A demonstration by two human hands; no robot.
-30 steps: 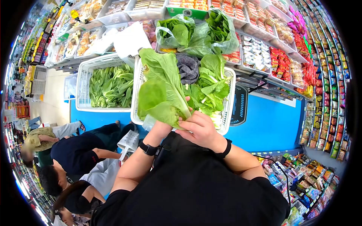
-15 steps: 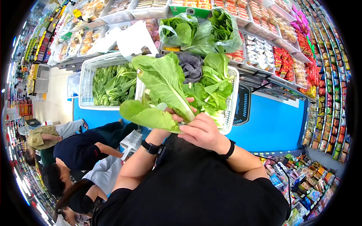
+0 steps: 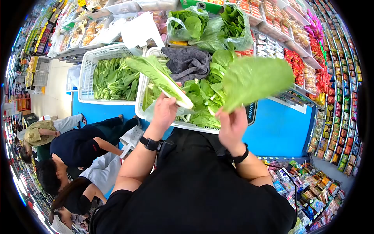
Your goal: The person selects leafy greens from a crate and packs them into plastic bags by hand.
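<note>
My left hand (image 3: pixel 165 110) is closed around a leafy green head (image 3: pixel 161 78) near its pale stem end, above the left part of a white basket (image 3: pixel 139 93). In my right hand (image 3: pixel 233 124), the fingers pinch the base of a large loose leaf (image 3: pixel 259 80), which is blurred and extends up to the right. Below and between the hands, more lettuce-like greens (image 3: pixel 204 93) lie in the basket. A dark grey cloth (image 3: pixel 187 64) rests at the basket's back.
A second white basket (image 3: pixel 87 80) with narrow-leaved greens stands at left. Bagged greens (image 3: pixel 189 25) and bins of packaged snacks line the back. Several people (image 3: pixel 78 146) are at the lower left. Packets fill a shelf (image 3: pixel 311 187) at the lower right.
My hands have moved apart. A large leaf has come away from the head and swung right in my right hand; the head has stayed left in my left hand, and more grey cloth shows.
</note>
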